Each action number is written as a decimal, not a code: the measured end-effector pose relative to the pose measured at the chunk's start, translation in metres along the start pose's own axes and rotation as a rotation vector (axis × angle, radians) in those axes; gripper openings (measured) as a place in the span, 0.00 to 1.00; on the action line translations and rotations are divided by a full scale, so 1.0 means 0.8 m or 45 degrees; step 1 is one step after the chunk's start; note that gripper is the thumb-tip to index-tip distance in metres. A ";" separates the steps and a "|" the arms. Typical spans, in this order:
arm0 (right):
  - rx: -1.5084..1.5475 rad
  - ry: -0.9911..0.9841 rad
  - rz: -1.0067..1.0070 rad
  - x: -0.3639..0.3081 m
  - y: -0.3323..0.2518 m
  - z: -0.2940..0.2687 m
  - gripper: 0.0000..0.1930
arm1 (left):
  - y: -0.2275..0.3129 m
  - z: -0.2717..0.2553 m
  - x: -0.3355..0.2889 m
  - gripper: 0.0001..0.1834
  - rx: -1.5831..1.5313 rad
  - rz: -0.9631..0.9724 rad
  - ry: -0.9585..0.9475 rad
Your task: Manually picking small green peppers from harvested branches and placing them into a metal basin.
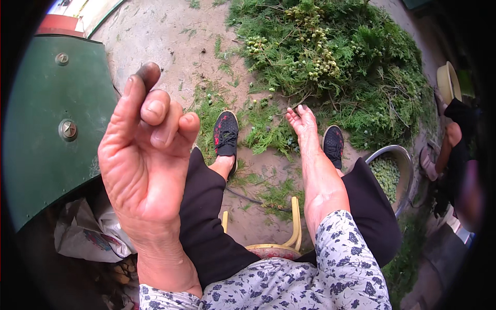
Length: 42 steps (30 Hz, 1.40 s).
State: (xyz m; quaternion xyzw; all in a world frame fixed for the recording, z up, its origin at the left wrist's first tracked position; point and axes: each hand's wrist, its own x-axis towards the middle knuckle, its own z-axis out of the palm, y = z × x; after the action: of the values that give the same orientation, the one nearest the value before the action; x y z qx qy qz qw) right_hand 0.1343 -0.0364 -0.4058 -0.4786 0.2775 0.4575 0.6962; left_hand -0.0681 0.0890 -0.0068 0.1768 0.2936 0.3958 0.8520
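Observation:
My left hand (147,150) is raised with its palm turned up. Its thumb presses on the dark-stained index fingertip and the other fingers curl in; anything between them is too small to make out. Lower down, my right hand (303,122) reaches forward between my shoes, fingers loosely bent and somewhat apart. Its fingertips are at a thin brown twig (306,97) on the near edge of a big heap of green conifer branches (372,67). Whether they touch the twig I cannot tell. Clusters of pale green cones (312,49) show on the heap.
A metal basin (406,160) of small green cones (385,178) stands by my right knee. At left are a green metal panel (41,113) and a white sack (85,232). I sit above a yellow-legged stool (295,222). Another person (452,139) is at far right, near a pale yellow bowl (448,82).

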 end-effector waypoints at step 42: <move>-1.448 -0.592 -1.437 -0.443 -0.113 0.116 0.08 | -0.063 0.030 -0.011 0.15 0.551 -0.071 -0.174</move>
State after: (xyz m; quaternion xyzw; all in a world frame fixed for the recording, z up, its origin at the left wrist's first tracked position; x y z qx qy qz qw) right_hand 0.0591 -0.0939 -0.0402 -0.7177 -0.4279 0.1974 0.5127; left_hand -0.0282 0.0488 -0.0119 0.3737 0.3181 0.2871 0.8227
